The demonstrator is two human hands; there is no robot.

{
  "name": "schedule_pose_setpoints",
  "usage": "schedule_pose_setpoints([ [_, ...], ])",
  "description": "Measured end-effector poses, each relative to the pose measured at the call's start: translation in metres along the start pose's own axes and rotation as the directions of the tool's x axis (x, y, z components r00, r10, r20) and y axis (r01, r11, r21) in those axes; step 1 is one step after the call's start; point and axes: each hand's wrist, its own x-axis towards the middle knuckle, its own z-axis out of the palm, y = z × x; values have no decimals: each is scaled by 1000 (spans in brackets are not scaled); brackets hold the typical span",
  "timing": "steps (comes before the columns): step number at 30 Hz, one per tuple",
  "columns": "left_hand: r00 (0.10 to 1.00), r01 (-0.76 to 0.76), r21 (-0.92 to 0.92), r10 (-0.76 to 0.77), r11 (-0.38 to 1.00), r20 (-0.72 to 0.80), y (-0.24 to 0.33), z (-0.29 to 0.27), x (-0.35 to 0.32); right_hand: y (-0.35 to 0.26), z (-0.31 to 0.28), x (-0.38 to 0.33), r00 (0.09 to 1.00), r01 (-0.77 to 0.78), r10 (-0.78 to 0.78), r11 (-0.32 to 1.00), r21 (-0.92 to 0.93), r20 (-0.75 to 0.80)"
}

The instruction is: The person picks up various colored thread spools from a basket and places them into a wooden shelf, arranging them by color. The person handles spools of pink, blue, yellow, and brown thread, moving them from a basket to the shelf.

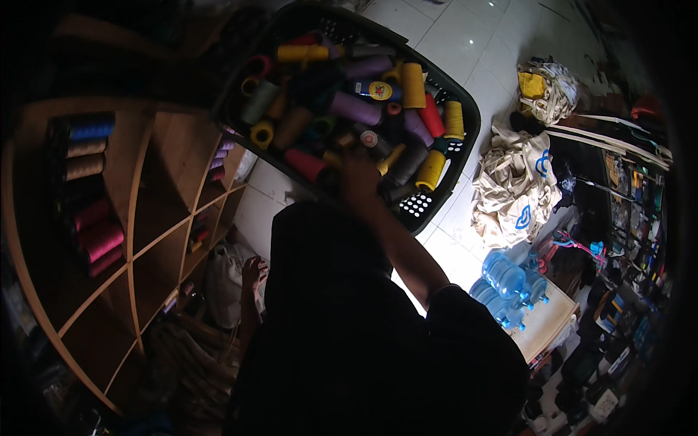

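A large black plastic basket (pixel 472 120) with a perforated wall is heaped with thread spools in yellow, purple, red, brown, grey and dark tones. My right hand (pixel 360 174) reaches in among them at the near side, next to a red spool (pixel 305 165) and a dark spool with a pale round end (pixel 371 139). Deep shadow hides its fingers, so any grip is unclear. Low on my left side hangs my left hand (pixel 254 275), its fingers loosely bent and apart, with nothing visible in them. It is nearest a pale cloth bag (pixel 224 283).
At left stands a wooden cubby shelf (pixel 132 211), with pink spools (pixel 100 241) and other spools in some compartments. Cream tote bags (pixel 516 192) are piled on the tiled floor at right. Blue water jugs (pixel 503 280) lie on a pale surface beyond my right elbow.
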Motion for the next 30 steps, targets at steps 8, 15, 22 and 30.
schedule_pose_setpoints([
  [8, 971, -237, -235, 239, 943, -23, 99, 8, -30, 10, -87, -7, 987, -161, 107, 719, 676, 121],
  [15, 774, -607, -142, 622, 782, 121, 261, 45, -132, -25, -100, -18, 956, -8, -200, 715, 699, 216],
  [22, 802, -499, -407, 586, 765, 118, 253, 66, -118, -80, -106, -31, 820, 54, -520, 487, 872, 240],
  [30, 914, -402, -430, 379, 809, -143, 218, 32, -84, -32, -53, 5, 987, 125, -161, 825, 552, 17],
])
